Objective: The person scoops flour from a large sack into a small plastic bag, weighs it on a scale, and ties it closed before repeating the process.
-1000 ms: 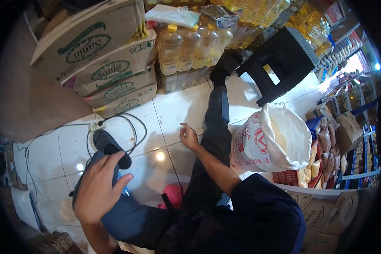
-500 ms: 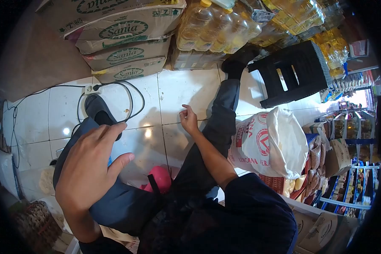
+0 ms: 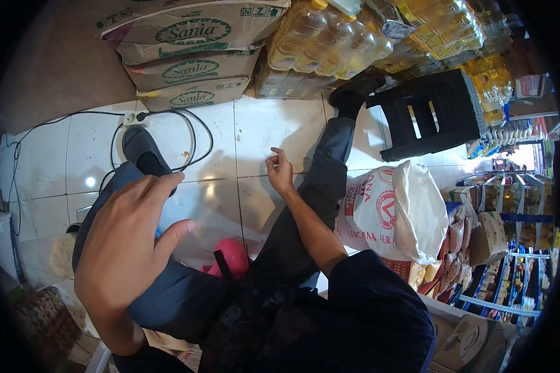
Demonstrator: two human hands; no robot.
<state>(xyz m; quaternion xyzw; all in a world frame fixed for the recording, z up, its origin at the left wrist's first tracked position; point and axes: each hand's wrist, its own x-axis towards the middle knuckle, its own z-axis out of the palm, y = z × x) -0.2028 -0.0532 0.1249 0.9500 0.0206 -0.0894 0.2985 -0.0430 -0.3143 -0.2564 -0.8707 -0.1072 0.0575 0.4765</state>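
Observation:
My left hand (image 3: pixel 127 239) is raised large in the foreground at the left, above my bent leg, with thumb and fingers apart and nothing held. My right hand (image 3: pixel 280 171) hangs over the white tiled floor (image 3: pixel 255 133) beside my other leg, its fingers loosely curled and apart, holding nothing. Between my legs lies a pink object (image 3: pixel 233 258) with a black strap. A bit of something blue shows behind my left thumb. Right of my right forearm stands a white sack (image 3: pixel 389 214) with red print.
Sania cartons (image 3: pixel 193 34) are stacked at the top left, beside wrapped oil bottles (image 3: pixel 330 40). A black plastic stool (image 3: pixel 426 115) lies at the upper right. A power strip (image 3: pixel 130 118) with a looped black cable is near my foot. Goods shelves (image 3: pixel 516 248) stand far right.
The view has shifted slightly, and the cartons sit a little higher in it. My left hand is slightly lower and further left; my right hand has barely changed.

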